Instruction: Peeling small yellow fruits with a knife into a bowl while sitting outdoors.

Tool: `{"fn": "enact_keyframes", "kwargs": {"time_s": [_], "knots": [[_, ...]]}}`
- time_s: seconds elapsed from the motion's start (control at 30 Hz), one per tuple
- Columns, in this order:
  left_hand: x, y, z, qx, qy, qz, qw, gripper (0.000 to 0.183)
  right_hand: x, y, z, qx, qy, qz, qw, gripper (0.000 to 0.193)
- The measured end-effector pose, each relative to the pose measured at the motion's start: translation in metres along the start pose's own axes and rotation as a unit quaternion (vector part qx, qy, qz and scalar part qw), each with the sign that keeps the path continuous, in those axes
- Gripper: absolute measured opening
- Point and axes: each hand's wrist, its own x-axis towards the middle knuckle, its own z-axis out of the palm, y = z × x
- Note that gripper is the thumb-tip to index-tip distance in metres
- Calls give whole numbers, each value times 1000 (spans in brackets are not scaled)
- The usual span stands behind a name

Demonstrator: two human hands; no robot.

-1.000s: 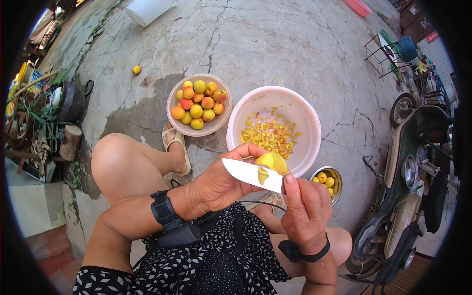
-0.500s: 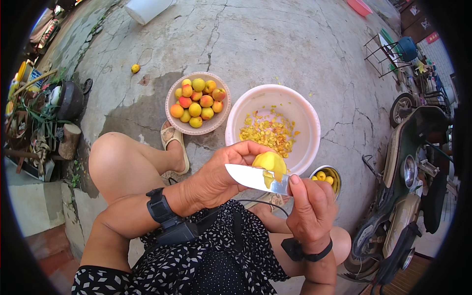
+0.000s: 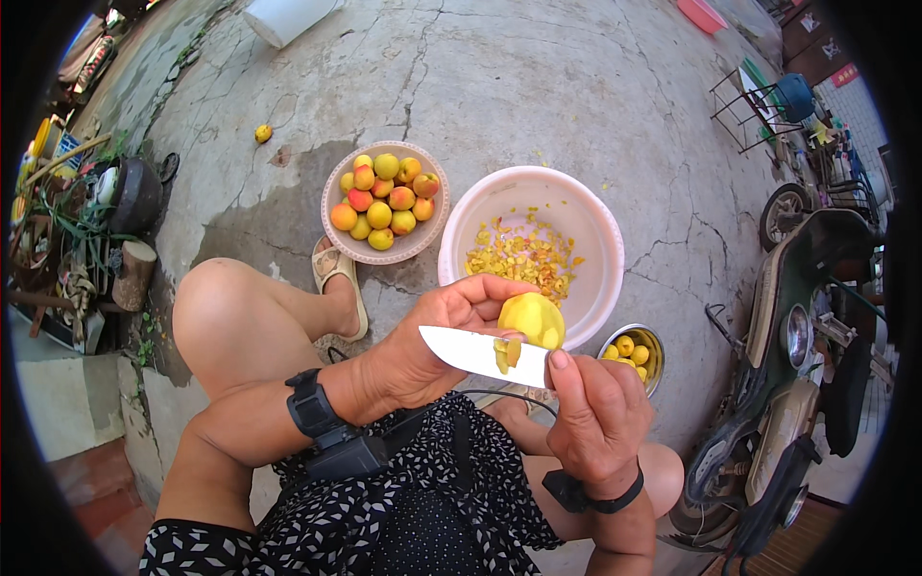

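My left hand (image 3: 432, 341) holds a peeled yellow fruit (image 3: 530, 319) between fingers and thumb. My right hand (image 3: 597, 408) grips a knife (image 3: 475, 352) whose white blade points left, lying against the fruit's underside with bits of peel stuck on it. Both hands hover over the near rim of a large pink basin (image 3: 597, 235) that holds yellow peel scraps (image 3: 523, 254). A black watch is strapped on my left wrist and a black band on my right.
A beige bowl (image 3: 336, 240) of orange and yellow fruit sits on the cracked concrete beyond my knee. A small metal bowl (image 3: 655, 338) of peeled fruit stands right of the basin. A scooter (image 3: 807, 355) is parked at right; clutter and pots at left.
The fruit has been turned a little in my left hand, and the knife blade has slid slightly lower and leftward under it. The bowls have not moved.
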Motion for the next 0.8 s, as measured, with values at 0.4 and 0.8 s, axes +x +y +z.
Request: {"fn": "enact_keyframes", "kwargs": {"time_s": [0.4, 0.8], "knots": [[-1, -2, -4, -35, -11, 5, 999, 55, -1, 1, 1, 0, 3, -8, 1000, 50], [-3, 4, 3, 22, -35, 31, 999, 51, -3, 1, -1, 17, 3, 10, 1000, 52]]}}
